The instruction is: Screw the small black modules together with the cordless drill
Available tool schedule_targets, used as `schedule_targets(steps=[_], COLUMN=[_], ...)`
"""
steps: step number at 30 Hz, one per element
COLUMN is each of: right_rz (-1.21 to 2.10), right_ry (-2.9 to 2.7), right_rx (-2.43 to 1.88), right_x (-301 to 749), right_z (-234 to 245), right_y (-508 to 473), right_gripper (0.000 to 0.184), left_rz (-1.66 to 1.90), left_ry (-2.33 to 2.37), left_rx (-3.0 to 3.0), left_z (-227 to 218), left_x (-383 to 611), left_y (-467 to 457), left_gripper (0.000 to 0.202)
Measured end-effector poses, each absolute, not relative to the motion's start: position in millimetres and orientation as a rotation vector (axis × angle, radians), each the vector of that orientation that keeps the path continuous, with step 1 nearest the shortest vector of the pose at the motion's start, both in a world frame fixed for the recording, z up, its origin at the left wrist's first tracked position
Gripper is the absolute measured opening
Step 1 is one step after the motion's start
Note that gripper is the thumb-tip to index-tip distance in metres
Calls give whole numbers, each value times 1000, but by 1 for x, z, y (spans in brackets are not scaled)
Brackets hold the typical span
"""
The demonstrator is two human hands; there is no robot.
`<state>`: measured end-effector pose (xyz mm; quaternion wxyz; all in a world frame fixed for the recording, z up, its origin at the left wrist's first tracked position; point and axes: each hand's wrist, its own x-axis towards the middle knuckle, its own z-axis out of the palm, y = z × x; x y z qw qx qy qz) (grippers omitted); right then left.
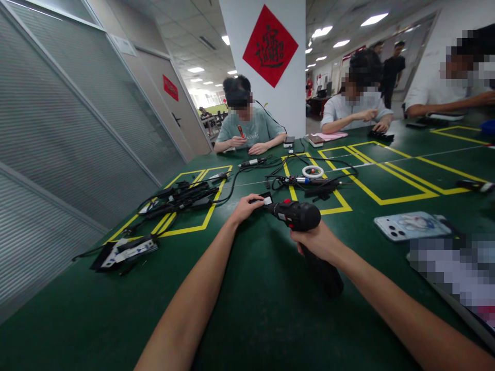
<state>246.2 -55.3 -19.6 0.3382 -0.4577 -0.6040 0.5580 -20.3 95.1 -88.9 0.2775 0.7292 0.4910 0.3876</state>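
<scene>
A black cordless drill with red details is gripped by my right hand, its handle slanting down toward me. The drill's nose points left, at a small black part with a white block on the table. Whether the bit touches that part is too small to tell. My left hand pinches the part from the left, fingers closed on its edge.
Tangled black cables lie at left, near a black-and-white packet. Ahead are a pen-like tool and a white ring. A phone rests at right. Across the green table sit several people, one holding a red tool.
</scene>
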Motion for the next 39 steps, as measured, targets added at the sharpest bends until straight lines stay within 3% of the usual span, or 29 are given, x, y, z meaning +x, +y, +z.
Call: schedule_targets(steps=[39], right_rz=[1450], right_ry=[-1588], right_rx=[-1220], right_x=[247], right_z=[-15], right_y=[-56], right_gripper=[2], left_rz=[1045], left_ry=[1345], left_rx=[1943], left_z=[-87], left_x=[-18], left_y=[93], left_gripper=[33])
